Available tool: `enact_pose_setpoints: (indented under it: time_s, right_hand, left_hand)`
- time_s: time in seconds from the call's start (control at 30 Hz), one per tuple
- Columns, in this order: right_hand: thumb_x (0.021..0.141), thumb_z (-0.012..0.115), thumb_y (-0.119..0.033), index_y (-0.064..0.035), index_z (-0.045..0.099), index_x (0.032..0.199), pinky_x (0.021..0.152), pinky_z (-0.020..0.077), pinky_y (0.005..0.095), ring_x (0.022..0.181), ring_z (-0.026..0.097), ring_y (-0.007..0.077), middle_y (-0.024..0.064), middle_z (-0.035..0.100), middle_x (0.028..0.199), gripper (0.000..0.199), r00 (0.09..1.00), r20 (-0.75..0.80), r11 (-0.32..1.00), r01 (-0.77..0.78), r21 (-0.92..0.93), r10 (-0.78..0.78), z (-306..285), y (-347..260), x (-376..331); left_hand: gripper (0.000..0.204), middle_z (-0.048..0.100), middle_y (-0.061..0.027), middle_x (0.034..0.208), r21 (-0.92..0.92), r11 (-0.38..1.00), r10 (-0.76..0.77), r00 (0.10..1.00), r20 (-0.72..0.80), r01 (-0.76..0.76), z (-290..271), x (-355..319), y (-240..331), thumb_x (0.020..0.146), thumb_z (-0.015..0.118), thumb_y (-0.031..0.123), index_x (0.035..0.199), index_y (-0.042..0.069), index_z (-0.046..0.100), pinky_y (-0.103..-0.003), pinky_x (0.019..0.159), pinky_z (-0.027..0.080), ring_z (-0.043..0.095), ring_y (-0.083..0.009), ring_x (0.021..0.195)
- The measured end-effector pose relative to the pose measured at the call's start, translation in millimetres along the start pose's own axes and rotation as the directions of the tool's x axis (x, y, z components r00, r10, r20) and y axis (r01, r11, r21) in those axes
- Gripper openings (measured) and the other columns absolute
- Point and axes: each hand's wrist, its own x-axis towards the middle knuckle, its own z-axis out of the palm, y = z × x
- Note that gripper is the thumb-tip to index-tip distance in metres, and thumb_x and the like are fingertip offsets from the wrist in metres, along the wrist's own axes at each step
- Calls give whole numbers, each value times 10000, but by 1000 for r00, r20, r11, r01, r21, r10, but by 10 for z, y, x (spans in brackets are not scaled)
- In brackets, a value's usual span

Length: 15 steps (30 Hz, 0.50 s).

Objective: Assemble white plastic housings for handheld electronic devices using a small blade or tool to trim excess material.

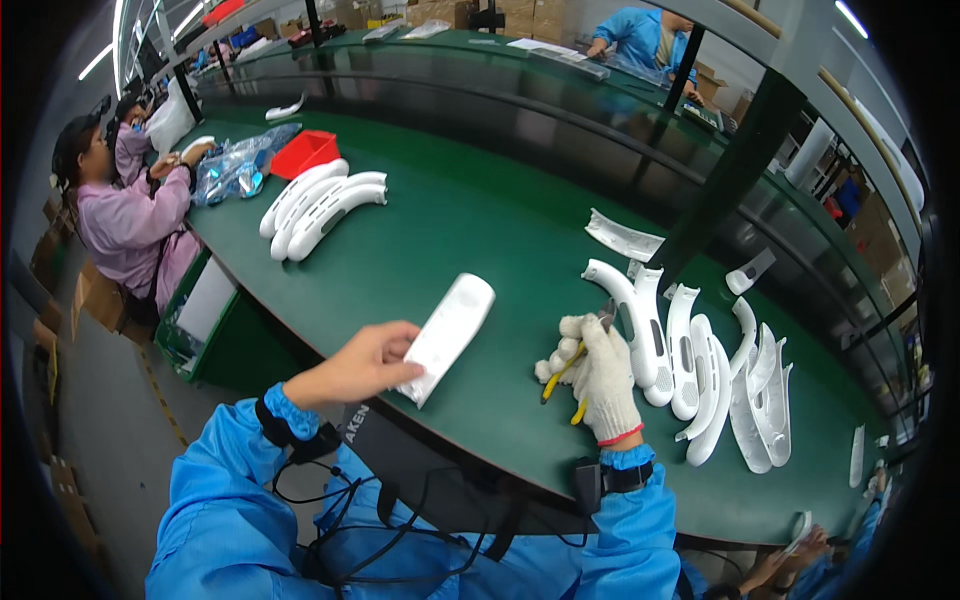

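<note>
One bare left hand (365, 365) clamped the near end of a white casing (452, 325) between thumb and fingers, a grip that seemed meant to leave most of its face uncovered. The casing was over the front part of the green bench (510, 230), slanting away to the right; whether it touched the surface, I could not tell. It looked long and smooth, with a rounded far end, faint marks on the face and an uneven near edge. The right hand (600, 375), in a knitted white glove (614, 405), was closed around yellow-handled pliers (552, 388), perhaps gloved to guard the fingers. Just beside it on the right, curved white parts (683, 390) lay side by side, likely for easy reach. Farther off to the left, similar white pieces (318, 212) were grouped near a red bin (305, 153), and a person in pink (130, 220) was by the bench.
</note>
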Motion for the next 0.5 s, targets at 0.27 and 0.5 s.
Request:
enact_pose_setpoints:
  time_s: [0.27, 0.5]
  right_hand:
    - [1045, 486, -273, -7, 551, 1012, 702, 588, 464, 653, 602, 188, 43, 563, 743, 276, 989, -68, 990, 131, -46, -134, -3, 81, -106]
    - [1052, 477, -274, -16, 539, 993, 668, 565, 455, 622, 555, 190, 36, 518, 708, 272, 946, -192, 960, 236, -150, -262, 128, 144, -433]
  left_hand:
    - [454, 634, -134, 1201, -363, 927, 6, 964, 268, 95, 972, -487, -663, 956, 603, 43, 1371, -35, 436, -303, 934, 510, 623, -162, 1091]
    - [406, 660, -146, 1045, -627, 693, 38, 851, 524, 355, 1376, -379, -873, 1082, 386, 298, 1331, -17, 452, -322, 833, 549, 673, -199, 958]
